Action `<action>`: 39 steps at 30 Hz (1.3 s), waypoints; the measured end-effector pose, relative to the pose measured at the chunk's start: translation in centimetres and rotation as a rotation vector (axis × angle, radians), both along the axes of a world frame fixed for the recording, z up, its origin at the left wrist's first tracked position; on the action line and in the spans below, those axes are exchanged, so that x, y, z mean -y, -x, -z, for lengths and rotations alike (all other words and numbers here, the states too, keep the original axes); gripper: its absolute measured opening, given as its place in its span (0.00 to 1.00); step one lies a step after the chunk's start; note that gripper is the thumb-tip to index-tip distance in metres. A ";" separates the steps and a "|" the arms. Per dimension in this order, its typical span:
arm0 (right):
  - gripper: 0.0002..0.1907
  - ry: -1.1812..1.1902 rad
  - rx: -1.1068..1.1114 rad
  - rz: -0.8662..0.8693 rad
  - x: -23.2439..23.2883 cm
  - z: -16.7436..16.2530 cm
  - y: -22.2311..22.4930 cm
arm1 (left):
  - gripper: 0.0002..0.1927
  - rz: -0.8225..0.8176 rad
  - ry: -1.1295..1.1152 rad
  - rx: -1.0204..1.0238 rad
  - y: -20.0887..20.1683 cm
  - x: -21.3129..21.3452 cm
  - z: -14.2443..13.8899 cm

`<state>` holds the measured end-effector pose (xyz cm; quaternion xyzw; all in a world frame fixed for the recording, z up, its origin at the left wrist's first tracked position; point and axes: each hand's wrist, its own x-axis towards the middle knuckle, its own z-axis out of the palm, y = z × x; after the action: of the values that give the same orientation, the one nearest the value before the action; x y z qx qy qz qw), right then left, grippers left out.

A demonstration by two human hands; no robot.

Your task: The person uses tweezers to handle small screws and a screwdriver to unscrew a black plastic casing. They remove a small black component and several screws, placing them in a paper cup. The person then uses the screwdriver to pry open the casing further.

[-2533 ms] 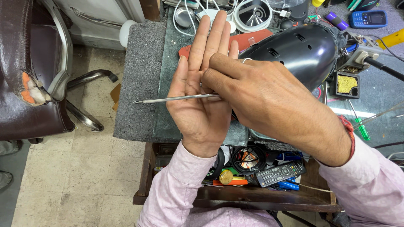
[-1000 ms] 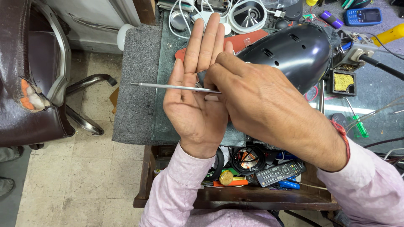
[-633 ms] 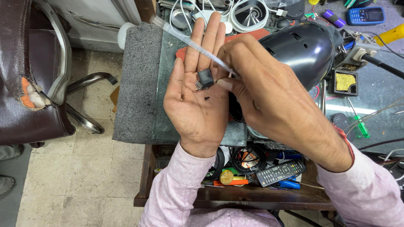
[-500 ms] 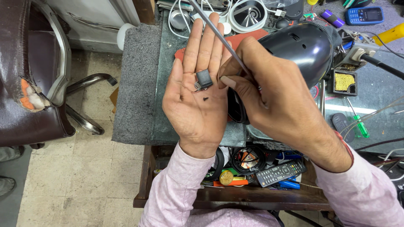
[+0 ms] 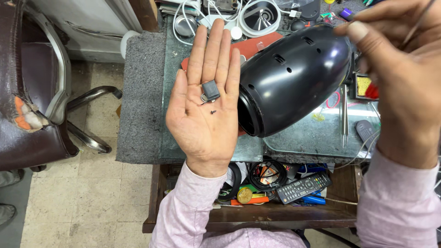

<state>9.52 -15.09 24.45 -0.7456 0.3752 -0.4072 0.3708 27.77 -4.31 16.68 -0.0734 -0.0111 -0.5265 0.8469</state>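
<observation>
Left hand (image 5: 206, 115) lying open, palm up, fingers straight, carrying 1 small grey part (image 5: 210, 90) and 1 tiny screw (image 5: 212, 111). Right hand (image 5: 404, 78) pinching a thin metal tool (image 5: 420, 20). Black oval housing (image 5: 294, 78) sitting between them on the glass bench (image 5: 202, 151); open drawer (image 5: 275, 211) below holding a remote (image 5: 303, 187).

Two hands are showing: the left hand (image 5: 206, 115) and the right hand (image 5: 404, 78). One small dark part (image 5: 211, 90) and one tiny screw (image 5: 212, 111) are lying on the left palm. One black shell (image 5: 294, 78) is sitting beside it.
</observation>
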 end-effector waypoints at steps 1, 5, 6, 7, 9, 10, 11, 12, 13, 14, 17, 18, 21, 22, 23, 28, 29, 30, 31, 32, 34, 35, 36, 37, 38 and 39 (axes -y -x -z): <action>0.04 -0.025 0.016 0.034 1.0 -0.1 0.5 | 0.30 -0.001 0.000 -0.002 0.0 0.1 0.0; 0.04 -0.069 -0.004 0.030 4.6 1.2 1.3 | 0.30 -0.010 0.003 -0.003 0.3 0.3 0.1; 0.05 -0.083 0.006 0.009 5.1 1.7 1.6 | 0.30 -0.011 0.003 -0.001 0.3 0.3 0.1; 0.05 -0.081 0.013 0.006 5.4 2.1 1.8 | 0.30 -0.012 0.003 0.000 0.3 0.4 0.1; 0.07 -0.079 0.025 -0.002 5.9 2.8 2.2 | 0.30 -0.010 0.002 0.001 0.4 0.5 0.1; 0.06 -0.067 0.023 0.011 6.1 3.1 2.4 | 0.30 -0.011 0.003 0.003 0.4 0.5 0.1; 0.05 -0.059 0.022 0.023 6.2 3.2 2.6 | 0.30 -0.012 0.002 0.006 0.4 0.5 0.2; 0.05 -0.040 0.007 0.030 6.3 3.4 2.7 | 0.30 -0.016 -0.002 0.010 0.3 0.5 0.2; 0.04 -0.020 -0.008 0.037 6.3 3.5 2.7 | 0.30 -0.017 -0.003 0.013 0.3 0.6 0.2; 0.04 0.012 -0.038 0.039 6.4 3.7 2.6 | 0.30 -0.016 -0.003 0.014 0.3 0.6 0.3; 0.05 0.044 -0.068 0.048 6.5 3.9 2.4 | 0.30 -0.009 0.002 0.001 0.2 0.6 0.4; 0.05 0.042 -0.064 0.048 6.5 3.9 2.2 | 0.30 -0.011 0.001 0.003 0.1 0.6 0.4; 0.05 0.072 -0.125 0.046 6.5 3.8 2.0 | 0.30 -0.012 0.003 0.004 0.0 0.7 0.4; 0.05 0.078 -0.140 0.048 6.4 3.7 2.0 | 0.30 -0.012 0.003 0.004 0.0 0.7 0.5; 0.05 0.084 -0.156 0.051 6.4 3.7 2.0 | 0.30 -0.012 0.003 0.003 0.0 0.7 0.5; 0.05 0.051 -0.176 0.035 6.1 3.3 2.2 | 0.30 -0.011 -0.002 0.015 -0.2 0.6 0.6; 0.05 0.050 -0.173 0.030 6.0 3.3 2.1 | 0.30 -0.012 -0.001 0.016 -0.2 0.6 0.6; 0.04 0.050 -0.170 0.026 5.9 3.3 2.0 | 0.30 -0.012 0.001 0.014 -0.3 0.5 0.6; 0.04 0.034 -0.163 0.043 5.8 3.2 1.9 | 0.31 -0.011 0.003 0.011 -0.3 0.5 0.6; 0.04 0.019 -0.156 0.059 5.7 3.1 1.8 | 0.31 -0.010 0.006 0.009 -0.3 0.5 0.7; 0.05 -0.011 -0.138 0.092 5.4 2.8 1.5 | 0.31 -0.007 0.008 0.007 -0.3 0.5 0.8; 0.05 -0.024 -0.125 0.108 5.3 2.7 1.4 | 0.31 -0.007 0.008 0.006 -0.3 0.5 0.8; 0.05 -0.037 -0.111 0.124 5.1 2.5 1.2 | 0.31 -0.008 0.010 -0.001 -0.4 0.4 0.9; 0.05 -0.014 -0.135 0.114 5.1 2.2 1.1 | 0.30 -0.009 0.010 -0.009 -0.4 0.4 1.0; 0.06 0.011 -0.157 0.103 5.2 2.0 0.8 | 0.30 -0.010 0.011 -0.016 -0.5 0.3 1.1; 0.06 0.039 -0.193 0.081 5.4 1.7 0.5 | 0.30 -0.023 0.008 -0.018 -0.6 0.3 1.2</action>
<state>9.02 -20.50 22.72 -0.7727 0.4309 -0.3552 0.3018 28.38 -4.62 15.48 -0.0816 -0.0066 -0.5160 0.8527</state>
